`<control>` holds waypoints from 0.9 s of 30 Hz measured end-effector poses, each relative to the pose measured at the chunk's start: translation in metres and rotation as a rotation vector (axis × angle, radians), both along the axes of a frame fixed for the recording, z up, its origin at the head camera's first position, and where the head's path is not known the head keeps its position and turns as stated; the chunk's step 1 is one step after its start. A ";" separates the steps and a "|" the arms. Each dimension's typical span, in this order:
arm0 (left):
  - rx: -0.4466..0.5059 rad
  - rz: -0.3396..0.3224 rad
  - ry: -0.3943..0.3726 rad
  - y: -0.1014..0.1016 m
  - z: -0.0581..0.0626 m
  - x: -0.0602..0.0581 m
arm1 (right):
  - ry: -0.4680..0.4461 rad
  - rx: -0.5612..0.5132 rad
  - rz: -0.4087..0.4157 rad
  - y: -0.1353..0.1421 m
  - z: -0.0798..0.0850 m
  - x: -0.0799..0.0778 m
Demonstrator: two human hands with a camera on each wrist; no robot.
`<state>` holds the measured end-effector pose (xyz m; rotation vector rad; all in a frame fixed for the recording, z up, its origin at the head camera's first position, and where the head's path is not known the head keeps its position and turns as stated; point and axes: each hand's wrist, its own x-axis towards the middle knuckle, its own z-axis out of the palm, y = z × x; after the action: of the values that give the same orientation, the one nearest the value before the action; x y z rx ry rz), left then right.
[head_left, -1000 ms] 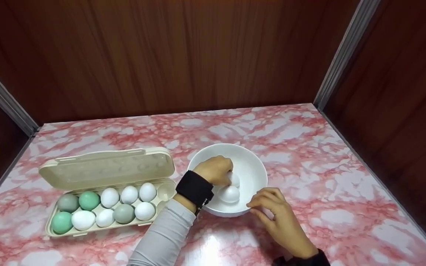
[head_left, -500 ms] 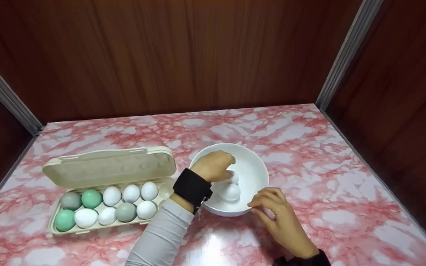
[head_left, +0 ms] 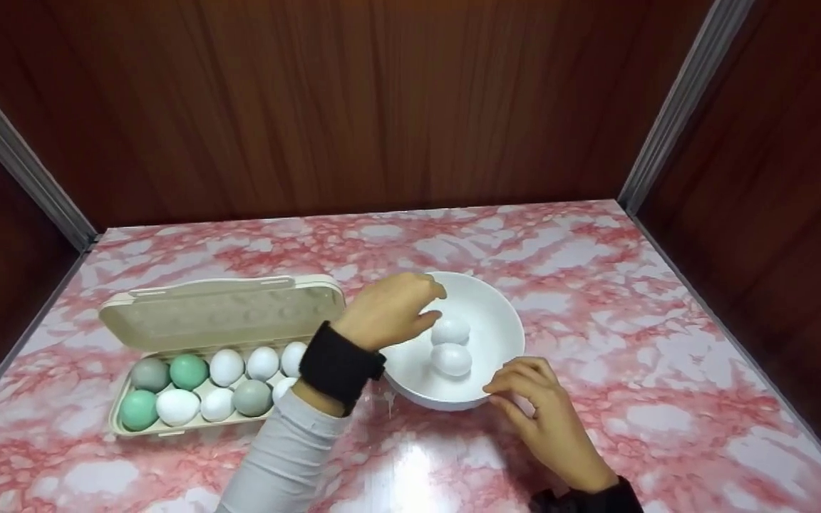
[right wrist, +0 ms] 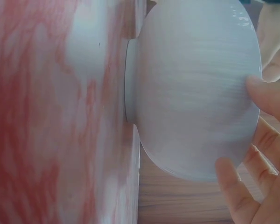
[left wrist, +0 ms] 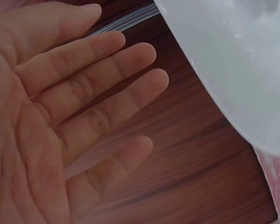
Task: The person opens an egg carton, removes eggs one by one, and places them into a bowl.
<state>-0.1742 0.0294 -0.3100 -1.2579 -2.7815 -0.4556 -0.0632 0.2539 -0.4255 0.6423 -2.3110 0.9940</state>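
Note:
Two white eggs lie together in the white bowl: a rear egg [head_left: 451, 331] and a front egg [head_left: 451, 359]. Over the bowl's [head_left: 492, 324] left rim hovers my left hand [head_left: 393, 310], holding nothing. The left wrist view has its fingers [left wrist: 98, 116] extended and apart, with the bowl beyond them. My right hand [head_left: 546, 417] pinches the bowl's front right rim. In the right wrist view its thumb [right wrist: 270, 95] presses on the bowl's outer wall, while other fingers reach behind the rim.
Left of the bowl, an open egg carton [head_left: 232, 313] holds several white, green and grey-green eggs. My left forearm covers its right end. Brown wood-look panels [head_left: 382, 107] wall in the pink marbled table [head_left: 560, 249].
My left hand has let go of the egg, risen out of the bowl and shifted left, with its fingers loosening. Both eggs now show fully. The right hand has stayed at the rim.

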 end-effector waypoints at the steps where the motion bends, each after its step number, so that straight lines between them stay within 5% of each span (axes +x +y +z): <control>1: 0.013 -0.003 0.008 -0.004 0.001 0.001 | -0.004 0.000 0.001 0.000 0.000 0.000; 12: 0.103 0.008 0.076 -0.050 0.009 0.016 | -0.025 -0.027 0.013 -0.001 0.000 -0.001; 27: 0.112 0.169 0.062 -0.119 -0.021 0.038 | -0.055 -0.060 0.004 -0.004 -0.002 -0.001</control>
<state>-0.1367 -0.0893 -0.3312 -0.9866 -2.7379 -0.5422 -0.0645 0.2503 -0.4278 0.6027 -2.3182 1.0919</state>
